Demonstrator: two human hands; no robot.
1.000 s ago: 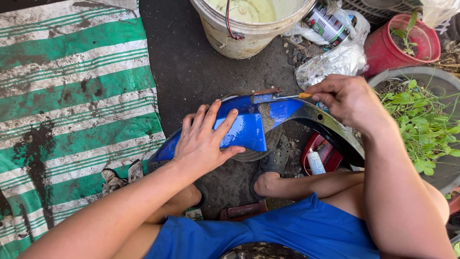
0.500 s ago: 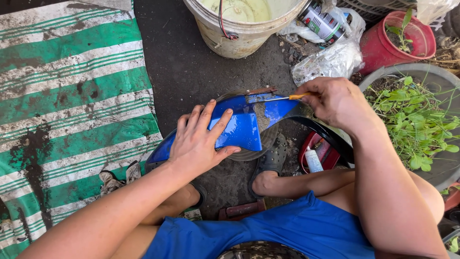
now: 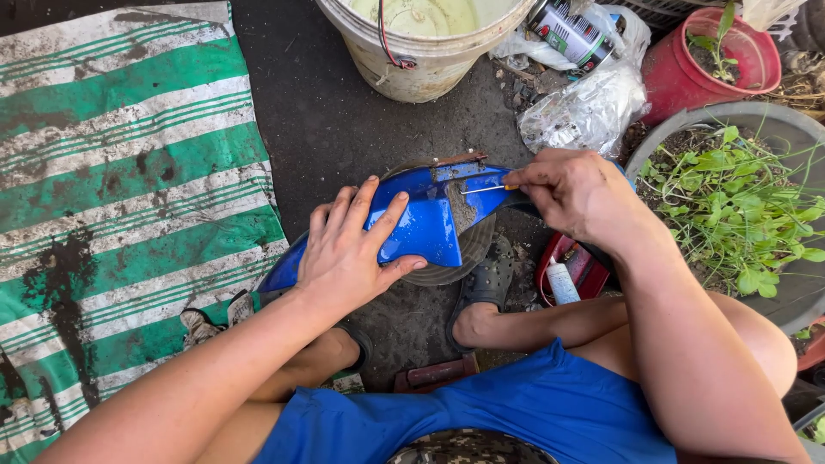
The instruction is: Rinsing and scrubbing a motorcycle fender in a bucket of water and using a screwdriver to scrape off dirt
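Right now I see my left hand (image 3: 348, 258) spread flat, fingers apart, pressing on the blue curved panel (image 3: 421, 228), which looks like a mudguard. It sits low in front of me, above the dark ground (image 3: 335, 112) and over my sandalled foot (image 3: 485, 283). My right hand (image 3: 576, 191) is pinched shut on a thin metal tool with a yellow handle (image 3: 490, 188); its tip lies against a grey, scuffed patch near the panel's upper edge. The two hands are apart, one at each end of the panel.

To my left lies a green and white striped mat (image 3: 129, 172), stained with dark blotches. Ahead stands a dirty whitish bucket (image 3: 421, 60) holding pale liquid. Beside it a spray can (image 3: 567, 34) rests on crumpled clear plastic (image 3: 584, 112). On the right are a red pot (image 3: 687, 69) and a wide grey planter with green weeds (image 3: 730, 198). A red tray holding a small white tube (image 3: 563, 279) lies just beside my right knee.
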